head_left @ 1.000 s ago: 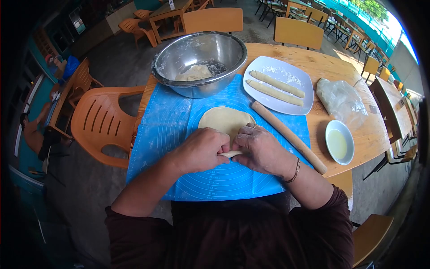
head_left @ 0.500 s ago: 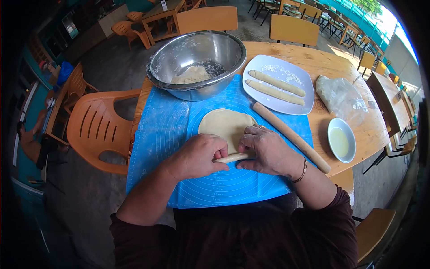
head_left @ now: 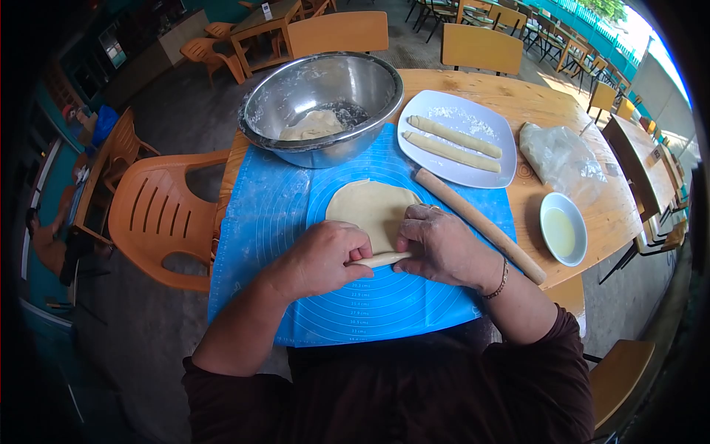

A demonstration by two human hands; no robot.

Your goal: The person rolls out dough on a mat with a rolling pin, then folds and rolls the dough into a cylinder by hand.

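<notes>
A thin, flat sheet of dough (head_left: 368,209) lies on the blue measuring mat (head_left: 259,214), its near edge rolled into a narrow tube. My left hand (head_left: 323,254) pinches the left end of that rolled edge between thumb and fingers. At the right end, my right hand (head_left: 436,243), with a ring and a bracelet, grips the same roll. Between both hands a short stretch of the roll shows. Right of the dough, a wooden rolling pin (head_left: 481,226) rests diagonally, close to my right hand.
Behind the mat stands a steel bowl (head_left: 325,155) with dough inside. A white plate (head_left: 458,172) holds two dough rolls. On the right are a plastic bag (head_left: 562,159) and a small bowl of yellowish liquid (head_left: 559,233). An orange chair (head_left: 159,214) stands at the left.
The view has shifted very slightly. Both hands keep hold of the rolled edge, with only a small shift of the fingers.
</notes>
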